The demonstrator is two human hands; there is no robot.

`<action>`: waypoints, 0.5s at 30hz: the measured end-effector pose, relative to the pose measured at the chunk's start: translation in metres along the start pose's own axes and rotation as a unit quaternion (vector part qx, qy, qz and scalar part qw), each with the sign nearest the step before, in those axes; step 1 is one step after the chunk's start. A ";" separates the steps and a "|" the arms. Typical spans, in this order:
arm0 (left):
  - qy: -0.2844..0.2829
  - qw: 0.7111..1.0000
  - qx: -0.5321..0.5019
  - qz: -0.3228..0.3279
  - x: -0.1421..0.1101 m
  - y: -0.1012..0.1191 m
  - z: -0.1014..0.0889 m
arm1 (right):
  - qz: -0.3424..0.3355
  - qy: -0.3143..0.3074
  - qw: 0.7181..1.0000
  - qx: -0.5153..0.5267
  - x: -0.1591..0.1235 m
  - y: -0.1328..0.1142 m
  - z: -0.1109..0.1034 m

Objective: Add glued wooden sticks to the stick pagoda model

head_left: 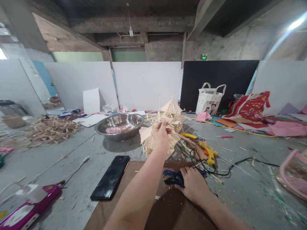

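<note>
Tool (177, 179), dark blue, in right hand (193, 183)

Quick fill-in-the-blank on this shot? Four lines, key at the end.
1. The left hand is in front of a model built of thin wooden ____.
2. The tool held in the right hand is mostly dark ____.
3. The glue gun beyond the right hand has a ____ body.
4. The white bag stands before a panel coloured ____.

Missing words: sticks; blue; yellow; black.
</note>
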State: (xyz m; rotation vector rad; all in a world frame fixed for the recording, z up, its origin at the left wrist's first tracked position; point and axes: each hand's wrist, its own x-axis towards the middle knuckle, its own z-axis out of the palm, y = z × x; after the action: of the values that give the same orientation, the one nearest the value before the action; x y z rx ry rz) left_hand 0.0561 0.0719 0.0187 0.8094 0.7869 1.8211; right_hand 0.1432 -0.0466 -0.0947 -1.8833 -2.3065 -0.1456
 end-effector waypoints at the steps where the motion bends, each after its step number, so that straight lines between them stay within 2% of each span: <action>1: 0.001 1.000 -0.002 -0.004 0.000 0.000 0.000 | -0.002 0.000 1.000 -0.001 0.000 0.000 -0.001; 11: -0.004 0.999 -0.026 -0.022 0.000 -0.002 0.000 | -0.004 0.004 1.000 -0.005 0.000 0.000 0.001; 15: -0.015 1.000 -0.012 -0.004 -0.004 -0.003 0.000 | -0.007 0.009 1.000 -0.009 0.000 0.001 0.001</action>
State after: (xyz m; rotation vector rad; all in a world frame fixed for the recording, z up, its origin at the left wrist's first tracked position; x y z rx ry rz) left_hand 0.0584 0.0688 0.0155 0.8155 0.7455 1.8038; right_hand 0.1438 -0.0460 -0.0958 -1.8661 -2.3150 -0.1850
